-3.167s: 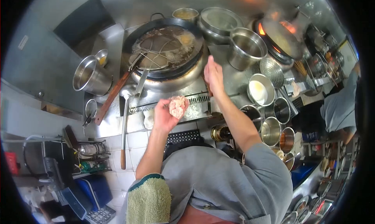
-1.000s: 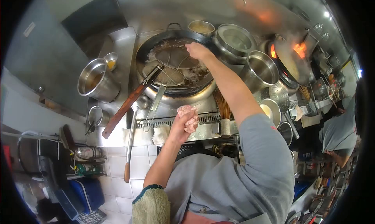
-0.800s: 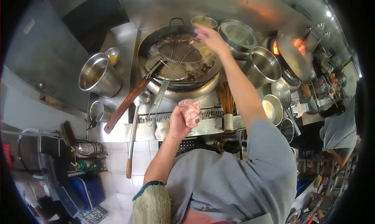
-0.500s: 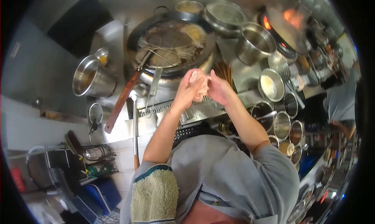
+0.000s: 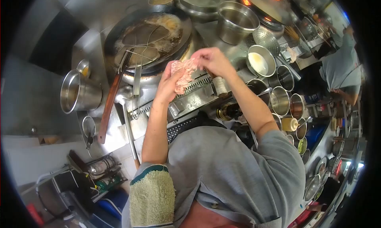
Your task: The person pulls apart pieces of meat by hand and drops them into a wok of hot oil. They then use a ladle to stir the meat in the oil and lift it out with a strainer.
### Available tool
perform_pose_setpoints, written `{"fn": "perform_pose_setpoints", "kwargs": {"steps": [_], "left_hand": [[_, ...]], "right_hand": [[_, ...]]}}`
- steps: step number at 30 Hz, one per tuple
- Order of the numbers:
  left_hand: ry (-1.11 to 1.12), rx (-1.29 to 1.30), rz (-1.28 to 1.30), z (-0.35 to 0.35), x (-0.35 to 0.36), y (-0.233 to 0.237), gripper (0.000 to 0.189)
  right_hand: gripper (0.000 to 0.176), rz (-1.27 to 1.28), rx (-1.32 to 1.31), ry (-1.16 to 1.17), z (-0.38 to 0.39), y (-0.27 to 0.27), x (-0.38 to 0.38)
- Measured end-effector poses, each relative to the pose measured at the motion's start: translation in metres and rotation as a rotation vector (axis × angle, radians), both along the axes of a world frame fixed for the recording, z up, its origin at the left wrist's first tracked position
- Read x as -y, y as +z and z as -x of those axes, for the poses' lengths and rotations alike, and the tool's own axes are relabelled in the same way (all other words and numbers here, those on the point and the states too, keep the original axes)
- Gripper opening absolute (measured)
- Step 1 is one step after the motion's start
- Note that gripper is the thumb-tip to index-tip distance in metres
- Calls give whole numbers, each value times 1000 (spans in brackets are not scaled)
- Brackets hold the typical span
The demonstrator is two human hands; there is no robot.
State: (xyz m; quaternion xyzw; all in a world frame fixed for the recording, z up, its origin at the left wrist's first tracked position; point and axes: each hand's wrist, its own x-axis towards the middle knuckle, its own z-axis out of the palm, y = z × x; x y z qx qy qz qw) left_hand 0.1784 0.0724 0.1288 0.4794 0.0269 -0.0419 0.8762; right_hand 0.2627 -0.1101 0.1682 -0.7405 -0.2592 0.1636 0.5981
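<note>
A pale pink, ragged-edged piece of raw meat (image 5: 183, 78) lies across the fingers of my left hand (image 5: 168, 85), which grips it from the left with the thumb on top. My right hand (image 5: 216, 63) is closed, its fingertips pinching the meat's upper right edge; the tips are slightly blurred. Just beyond my hands sits a large wok (image 5: 183, 33) of bubbling brown oil with something pale frying at its far side. A wire strainer (image 5: 137, 55) rests over the wok's near side, its wooden handle (image 5: 108, 109) sloping towards me.
A long-handled ladle (image 5: 126, 116) leans left of my left arm. Metal pots (image 5: 238, 23) stand behind, and a bowl with white contents (image 5: 260, 63) is at right. Several seasoning containers (image 5: 279, 99) line the right side. Flames rise around another wok (image 5: 274, 7). Another person (image 5: 341, 65) stands far right.
My right hand has moved from beside the meat to its upper edge, with fingers pinched. The meat looks more spread out. My view has shifted, so the wok sits further left.
</note>
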Motion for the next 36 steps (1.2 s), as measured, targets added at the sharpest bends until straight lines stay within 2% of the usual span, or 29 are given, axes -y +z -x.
{"fn": "perform_pose_setpoints", "kwargs": {"steps": [3,5,7,8,9,11,13,17,20,23,24,25,27,28,29,30,32,33,35,36], "left_hand": [[36,-36,99,4,-13,-4,28],[4,-20,128,7,-18,-5,30],[48,-20,46,5,-14,-8,30],[69,-22,6,3,-8,-10,31],[91,-25,-32,2,-3,-11,31],[151,-2,-190,5,-1,-12,23],[182,-23,-271,4,-3,-12,20],[256,-37,-79,8,3,1,14],[272,-23,-29,11,-3,6,14],[252,-83,26,16,-11,12,13],[241,-116,21,18,-10,16,13],[187,-149,49,22,-10,22,15],[214,-115,25,24,-3,16,16],[189,-128,12,27,-3,15,16],[113,-145,28,31,-7,15,17],[147,-157,8,34,-4,17,17],[166,-172,14,40,-3,16,20],[123,-182,-6,43,-6,18,18],[152,-93,41,48,-7,7,17],[200,-114,204,49,-3,9,18]], "right_hand": [[16,-307,-212,87,-26,-3,4],[18,-369,-375,111,-15,-11,-5],[19,-405,-511,180,-5,-23,-17],[19,-304,-444,202,-2,-29,-21],[19,-220,-220,287,0,-33,-26],[18,-101,11,329,2,-32,-33],[18,18,193,271,8,-20,-34],[18,105,448,139,7,-3,-27],[14,-161,-89,86,-16,-26,-8],[13,-765,-609,189,-16,-51,3],[19,-746,-808,4,-13,-52,2],[20,-729,-787,-42,-22,-47,0],[24,-695,-747,-128,-42,-32,-4],[26,-795,-646,-78,-62,-23,-10],[25,-757,-429,-49,-79,-7,-17],[25,-633,-303,-72,-100,1,-31],[25,-287,141,-181,-136,11,-80],[25,-63,460,-266,-149,10,-115],[28,476,436,-84,-175,10,-169],[32,526,550,-5,-194,2,-193]]}}
